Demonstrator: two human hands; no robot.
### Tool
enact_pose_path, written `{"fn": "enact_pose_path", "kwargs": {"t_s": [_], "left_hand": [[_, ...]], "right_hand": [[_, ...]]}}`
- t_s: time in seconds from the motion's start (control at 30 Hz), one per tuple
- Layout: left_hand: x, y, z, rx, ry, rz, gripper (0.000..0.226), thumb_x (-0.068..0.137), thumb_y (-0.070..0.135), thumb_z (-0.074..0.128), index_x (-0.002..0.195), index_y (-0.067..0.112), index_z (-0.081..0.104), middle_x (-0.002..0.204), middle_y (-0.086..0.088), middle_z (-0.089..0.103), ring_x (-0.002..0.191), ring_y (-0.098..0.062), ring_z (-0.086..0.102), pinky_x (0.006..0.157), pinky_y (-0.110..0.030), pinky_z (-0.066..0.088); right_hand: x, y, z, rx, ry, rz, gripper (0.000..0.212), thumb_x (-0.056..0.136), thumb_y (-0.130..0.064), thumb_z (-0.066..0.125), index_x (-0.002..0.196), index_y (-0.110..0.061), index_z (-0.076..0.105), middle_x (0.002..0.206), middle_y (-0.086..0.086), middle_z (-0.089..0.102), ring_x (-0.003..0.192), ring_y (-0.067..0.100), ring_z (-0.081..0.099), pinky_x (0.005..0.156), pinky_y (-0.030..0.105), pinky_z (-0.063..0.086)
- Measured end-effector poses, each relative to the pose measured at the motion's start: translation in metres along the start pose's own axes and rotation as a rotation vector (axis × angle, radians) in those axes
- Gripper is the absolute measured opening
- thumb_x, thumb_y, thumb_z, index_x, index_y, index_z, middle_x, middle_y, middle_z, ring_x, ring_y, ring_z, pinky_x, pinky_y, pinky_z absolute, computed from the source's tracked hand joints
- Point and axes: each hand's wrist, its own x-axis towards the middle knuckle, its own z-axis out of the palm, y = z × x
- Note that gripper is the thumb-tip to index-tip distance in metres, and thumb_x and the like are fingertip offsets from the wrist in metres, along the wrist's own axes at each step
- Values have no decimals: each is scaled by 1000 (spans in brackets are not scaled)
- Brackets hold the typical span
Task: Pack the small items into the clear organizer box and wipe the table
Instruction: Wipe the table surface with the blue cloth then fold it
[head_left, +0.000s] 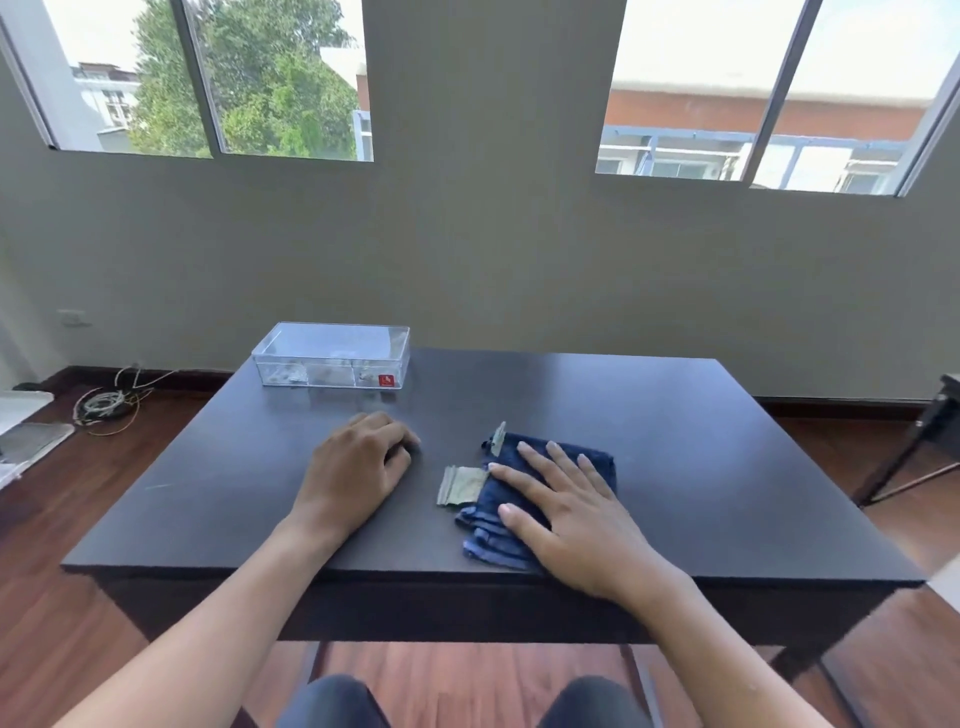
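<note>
Right hand (566, 514) presses flat on the folded blue cloth (498, 530); left hand (358, 467) rests loosely curled, empty, on the dark matte surface (675, 467).

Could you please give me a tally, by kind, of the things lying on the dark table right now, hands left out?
Clear organizer box, lid on, at the far left of the table: 1
Blue cloth, folded, under the right hand: 1
Grey-green tags, sticking out from the cloth's edge: 2
Total: 4
</note>
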Motion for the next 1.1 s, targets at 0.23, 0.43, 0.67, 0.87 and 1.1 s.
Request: {"fn": "enact_pose_path", "kwargs": {"t_s": [0.23,0.43,0.67,0.87,1.1], "left_hand": [[7,59,27,-170,13,122,14,88,21,70,95,33,74,91,20,66,85,-4,60,82,-33,46],[36,114,64,-225,-22,220,16,89,30,64,102,32,74,102,18,68,97,-8,64,93,-39,44],[63,156,96,-166,-162,264,35,94,43,53,122,29,67,125,12,65,115,-14,59,104,-36,34],[62,151,102,-130,-203,199,52,96,55,49,139,28,58,145,8,58,137,-16,48,115,-38,29],[62,150,99,-104,-285,161,62,95,63,45,148,30,49,159,6,42,151,-13,30,122,-39,21]], "right_hand": [[-9,122,-34,-60,16,480,62,99,-70,16,158,-53,8,171,-12,-4,157,17,-9,126,45,-9],[-33,97,-25,-70,30,475,60,100,-67,12,157,-53,0,171,-8,-7,157,22,-13,125,48,-12],[-82,152,-37,-45,43,518,62,96,-76,15,155,-57,7,169,-18,-6,155,9,-12,126,41,-10],[-63,188,-50,-58,55,766,65,95,-76,12,157,-54,6,171,-9,-4,157,23,-12,122,58,-11],[-72,164,-45,-44,33,733,65,96,-75,9,157,-54,-1,171,-6,-11,156,26,-16,119,61,-14]]}}
